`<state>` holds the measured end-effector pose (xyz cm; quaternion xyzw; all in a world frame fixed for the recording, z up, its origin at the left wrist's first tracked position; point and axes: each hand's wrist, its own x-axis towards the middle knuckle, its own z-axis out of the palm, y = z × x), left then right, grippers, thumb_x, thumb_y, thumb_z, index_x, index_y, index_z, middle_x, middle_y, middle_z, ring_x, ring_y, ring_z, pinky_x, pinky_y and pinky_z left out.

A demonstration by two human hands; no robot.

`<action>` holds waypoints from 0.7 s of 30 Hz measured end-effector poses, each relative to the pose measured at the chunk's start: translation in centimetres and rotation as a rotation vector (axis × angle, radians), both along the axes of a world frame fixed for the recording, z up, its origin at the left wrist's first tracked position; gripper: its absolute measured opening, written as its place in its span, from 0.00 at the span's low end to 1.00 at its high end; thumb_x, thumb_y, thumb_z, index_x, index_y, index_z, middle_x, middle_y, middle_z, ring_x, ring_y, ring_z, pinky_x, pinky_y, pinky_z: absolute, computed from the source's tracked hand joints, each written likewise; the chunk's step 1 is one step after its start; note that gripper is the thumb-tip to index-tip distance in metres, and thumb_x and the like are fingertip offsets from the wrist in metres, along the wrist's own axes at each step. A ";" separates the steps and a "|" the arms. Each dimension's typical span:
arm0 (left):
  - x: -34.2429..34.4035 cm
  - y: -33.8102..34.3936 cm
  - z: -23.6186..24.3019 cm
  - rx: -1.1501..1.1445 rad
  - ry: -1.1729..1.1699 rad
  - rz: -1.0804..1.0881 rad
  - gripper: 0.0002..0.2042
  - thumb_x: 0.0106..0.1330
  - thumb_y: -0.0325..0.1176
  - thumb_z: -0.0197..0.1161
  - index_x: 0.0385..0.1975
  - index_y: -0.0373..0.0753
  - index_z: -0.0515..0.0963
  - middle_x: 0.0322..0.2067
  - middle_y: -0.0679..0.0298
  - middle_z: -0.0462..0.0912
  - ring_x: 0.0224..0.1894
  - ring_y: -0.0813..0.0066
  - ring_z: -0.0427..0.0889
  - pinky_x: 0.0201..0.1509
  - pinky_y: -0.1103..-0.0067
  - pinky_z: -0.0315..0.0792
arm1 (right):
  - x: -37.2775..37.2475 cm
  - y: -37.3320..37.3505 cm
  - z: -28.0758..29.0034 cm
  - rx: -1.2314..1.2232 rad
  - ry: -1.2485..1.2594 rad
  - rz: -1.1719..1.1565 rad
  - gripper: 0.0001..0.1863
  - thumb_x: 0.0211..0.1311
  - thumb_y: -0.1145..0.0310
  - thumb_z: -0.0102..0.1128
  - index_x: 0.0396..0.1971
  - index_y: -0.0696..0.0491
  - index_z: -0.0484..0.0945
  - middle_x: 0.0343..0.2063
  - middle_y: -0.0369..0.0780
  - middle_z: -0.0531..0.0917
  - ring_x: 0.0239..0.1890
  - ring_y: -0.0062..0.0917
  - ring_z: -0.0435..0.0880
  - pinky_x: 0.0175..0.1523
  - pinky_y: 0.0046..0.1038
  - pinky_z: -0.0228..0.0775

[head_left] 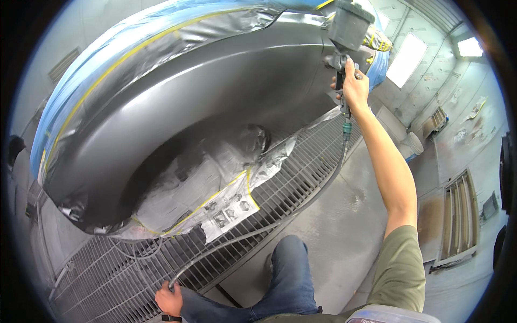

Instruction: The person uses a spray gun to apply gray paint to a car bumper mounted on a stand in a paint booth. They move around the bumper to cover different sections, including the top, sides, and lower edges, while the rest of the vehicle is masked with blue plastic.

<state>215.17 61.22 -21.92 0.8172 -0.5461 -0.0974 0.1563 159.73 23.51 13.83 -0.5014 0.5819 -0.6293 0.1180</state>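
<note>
Gripping spray gun (340, 63) with right fingers (349, 69), hose (291, 216) with left fingers (165, 290), amid floor grating (116, 274), pale walls (431, 116)

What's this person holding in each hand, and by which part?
The right hand holds a spray gun by its handle, below the cup. The left hand holds a stretch of the gray air hose that runs to the gun.

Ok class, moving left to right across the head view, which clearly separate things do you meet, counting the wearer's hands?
Left hand → printed masking sheet → raised knee → right hand → white bucket → large slatted wall vent.
</note>
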 end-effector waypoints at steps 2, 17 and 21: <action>2.1 0.5 -2.6 -0.052 -0.021 0.026 0.17 0.60 0.43 0.67 0.36 0.33 0.84 0.24 0.44 0.83 0.30 0.40 0.82 0.38 0.54 0.75 | 5.5 3.1 -0.6 -0.039 0.024 0.127 0.28 0.74 0.44 0.51 0.37 0.57 0.82 0.23 0.39 0.84 0.22 0.21 0.85 0.18 0.23 0.74; 12.2 8.4 -8.0 -0.109 0.046 0.173 0.17 0.61 0.46 0.64 0.33 0.35 0.83 0.26 0.42 0.83 0.32 0.40 0.83 0.39 0.53 0.76 | 49.0 21.1 -0.6 0.011 0.421 0.878 0.26 0.71 0.47 0.53 0.34 0.56 0.86 0.30 0.51 0.87 0.38 0.40 0.88 0.47 0.41 0.80; 12.0 10.7 -9.0 -0.145 0.056 0.206 0.17 0.61 0.45 0.65 0.34 0.35 0.84 0.26 0.44 0.84 0.34 0.42 0.84 0.40 0.56 0.77 | 55.3 23.1 -2.2 0.010 0.354 1.093 0.24 0.70 0.49 0.53 0.33 0.56 0.86 0.30 0.55 0.86 0.36 0.47 0.87 0.49 0.41 0.79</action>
